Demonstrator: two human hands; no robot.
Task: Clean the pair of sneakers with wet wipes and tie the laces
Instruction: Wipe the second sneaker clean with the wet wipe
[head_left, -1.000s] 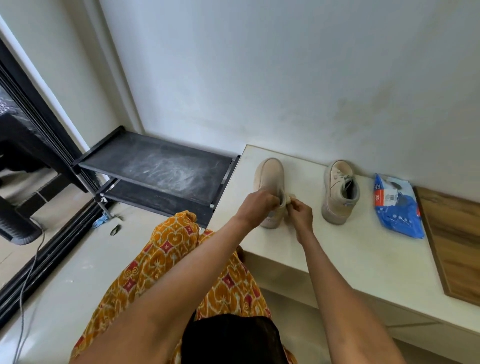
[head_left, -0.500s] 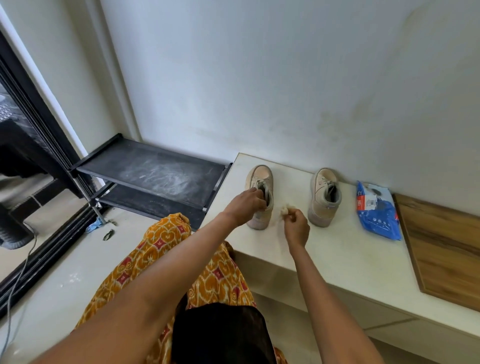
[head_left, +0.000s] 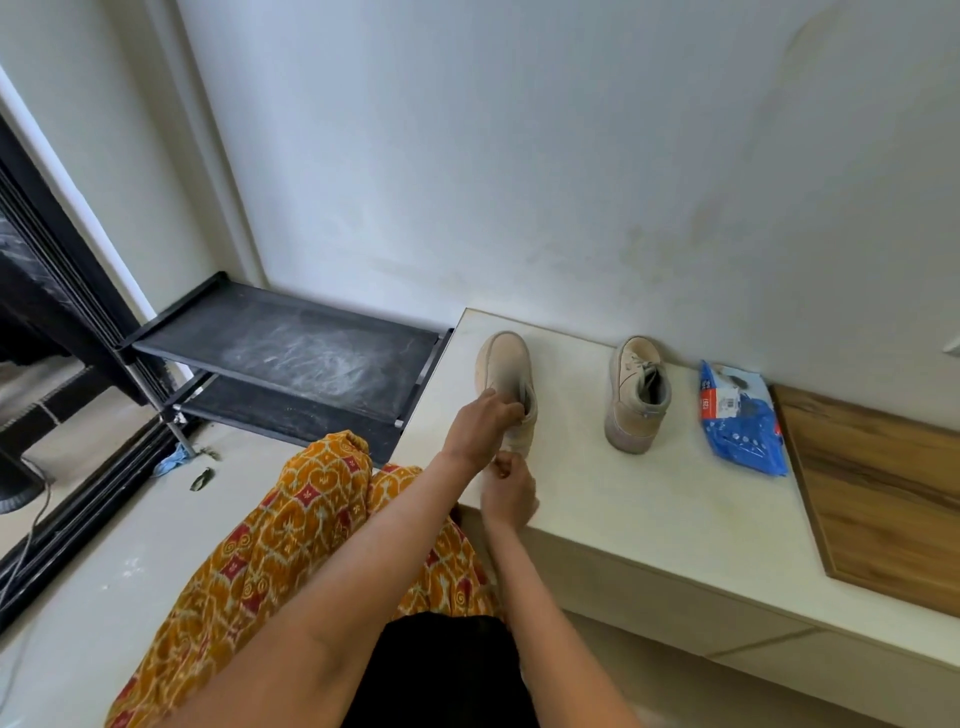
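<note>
Two beige sneakers stand on a white bench (head_left: 649, 504), toes toward the wall. My left hand (head_left: 480, 428) grips the collar of the left sneaker (head_left: 505, 369) from the left. My right hand (head_left: 510, 491) is curled at that sneaker's heel, near the bench's front edge. It pinches a small wet wipe that is almost wholly hidden in its fingers. The right sneaker (head_left: 635, 400) stands alone further right with loose laces. A blue pack of wet wipes (head_left: 740, 423) lies to the right of it.
A wooden board (head_left: 883, 499) covers the bench's right end. A dusty black two-tier rack (head_left: 291, 353) stands left of the bench against the wall. A black door frame and a cable run along the floor at far left. My patterned orange clothing fills the lower middle.
My right hand came off the sneaker's right side, then moved to its heel. My left hand shifted its hold on the collar, and the camera view swung a little.
</note>
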